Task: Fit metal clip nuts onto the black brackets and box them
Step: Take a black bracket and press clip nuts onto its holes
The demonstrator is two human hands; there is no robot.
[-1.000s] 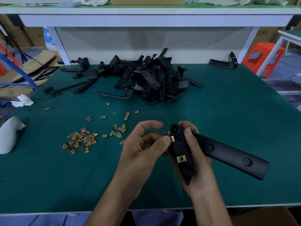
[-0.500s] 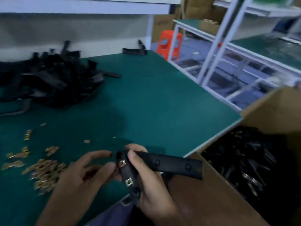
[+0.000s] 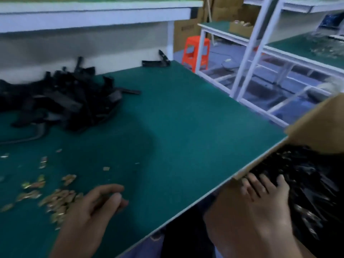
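Note:
A pile of black brackets (image 3: 61,101) lies at the back left of the green table (image 3: 176,127). Brass-coloured clip nuts (image 3: 57,198) are scattered at the near left, blurred. My left hand (image 3: 96,203) hovers just right of the nuts, fingers loosely curled, nothing visible in it. A cardboard box (image 3: 316,127) stands off the table's right edge and holds several fitted brackets (image 3: 307,179). My right hand (image 3: 264,194) reaches over the box's near wall, its fingers spread flat over the brackets inside. I see no bracket gripped in it.
One lone black bracket (image 3: 156,62) lies at the table's far edge. An orange stool (image 3: 195,51) and white-framed benches (image 3: 249,53) stand to the right across an aisle. A white shelf runs above the table's back.
My view swung right. My right hand carried the bracket off the table into the box and no longer holds it. My left hand let go of it and stayed near the nuts.

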